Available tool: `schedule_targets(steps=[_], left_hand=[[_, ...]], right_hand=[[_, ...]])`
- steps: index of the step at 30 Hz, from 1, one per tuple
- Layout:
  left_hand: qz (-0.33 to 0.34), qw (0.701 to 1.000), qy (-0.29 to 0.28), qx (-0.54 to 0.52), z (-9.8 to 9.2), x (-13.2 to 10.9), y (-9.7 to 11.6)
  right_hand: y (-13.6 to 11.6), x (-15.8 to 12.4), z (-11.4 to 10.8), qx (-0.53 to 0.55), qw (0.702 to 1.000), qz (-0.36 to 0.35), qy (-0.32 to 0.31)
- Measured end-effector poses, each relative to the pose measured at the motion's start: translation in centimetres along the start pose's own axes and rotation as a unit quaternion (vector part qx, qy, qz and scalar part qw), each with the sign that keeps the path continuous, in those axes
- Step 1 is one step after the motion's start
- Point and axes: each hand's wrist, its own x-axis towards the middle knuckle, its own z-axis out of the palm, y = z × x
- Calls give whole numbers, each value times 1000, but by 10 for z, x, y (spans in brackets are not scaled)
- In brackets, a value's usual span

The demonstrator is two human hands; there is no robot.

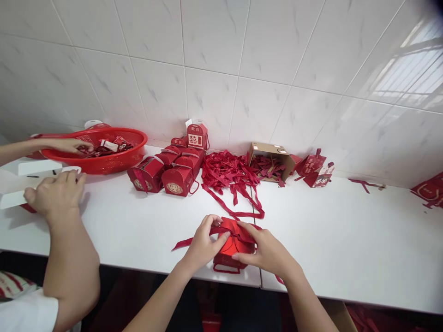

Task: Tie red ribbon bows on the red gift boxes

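Observation:
A small red box [231, 251] stands near the table's front edge, with a dark red ribbon [183, 244] crossing its top in a knot or loop. My left hand [204, 242] pinches the ribbon at the box's left side, its thumb over the top. On the right side, my right hand [265, 249] has its fingers curved round the box and ribbon. One ribbon end trails left onto the table. A thin red cord loop hangs at the box's front.
Red boxes [177, 180], a ribbon heap [226, 171] and a cardboard box [289, 166] of red pieces line the wall. At left, another person's hands [58, 191] are by a red basket [138, 152] and an open white-flapped box [14, 199].

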Motion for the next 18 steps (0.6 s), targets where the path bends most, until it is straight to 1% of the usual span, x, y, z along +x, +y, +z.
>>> schedule_targets(steps=[2,6,10,12,14,16,18], left_hand=[[-2,1000,-9,-3,-1,0,1],[-10,1000,-29,-4,-1,0,2],[-60,996,-60,-9,-3,1,-3],[-69,995,-70,8,-5,1,-5],[-70,996,-50,39,-8,1,-6],[-73,995,-26,61,-12,2,-6],[-73,995,-26,62,-17,3,-6]], right_hand=[[-2,2,0,1,1000,0,-6],[-1,4,4,13,1000,26,5],[4,4,10,32,999,34,26],[11,3,13,77,996,33,41],[21,2,15,150,985,33,73],[32,1,17,218,969,37,111],[41,-2,17,255,957,35,131]])
